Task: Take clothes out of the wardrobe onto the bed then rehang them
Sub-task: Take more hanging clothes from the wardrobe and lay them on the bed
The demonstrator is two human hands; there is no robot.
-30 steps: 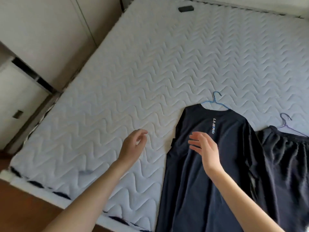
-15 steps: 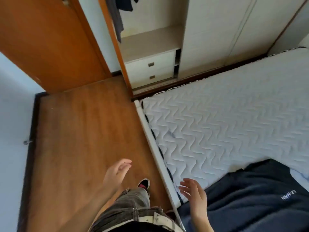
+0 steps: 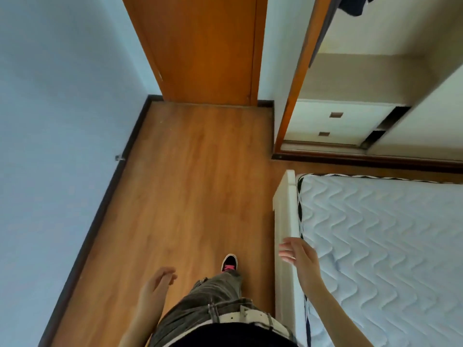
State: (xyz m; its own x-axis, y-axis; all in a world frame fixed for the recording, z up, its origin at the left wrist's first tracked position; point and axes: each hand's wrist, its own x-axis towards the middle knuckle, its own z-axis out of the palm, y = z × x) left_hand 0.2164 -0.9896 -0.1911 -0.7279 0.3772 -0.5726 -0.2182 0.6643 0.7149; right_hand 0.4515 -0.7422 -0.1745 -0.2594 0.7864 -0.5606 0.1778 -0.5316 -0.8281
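Hanging left of bed (image 3: 380,236), left hand (image 3: 156,284) loosely curled, empty; right hand (image 3: 300,256) over bed's edge, fingers relaxed, empty; dark clothes (image 3: 353,6) inside wardrobe (image 3: 363,78) beyond bed.

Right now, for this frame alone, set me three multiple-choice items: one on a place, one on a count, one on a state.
1. The mattress lies:
A. on the person's right
B. on the person's left
C. behind the door

2. Drawers showing in the wardrobe:
A. one
B. two
C. four

3. The left hand and right hand:
A. grip a hanger
B. carry a shirt
C. hold nothing

Answers: 1 A, it lies on the right hand's side. 2 B, two handles show, one above the other. 3 C, the fingers of both hands are loose and bare.
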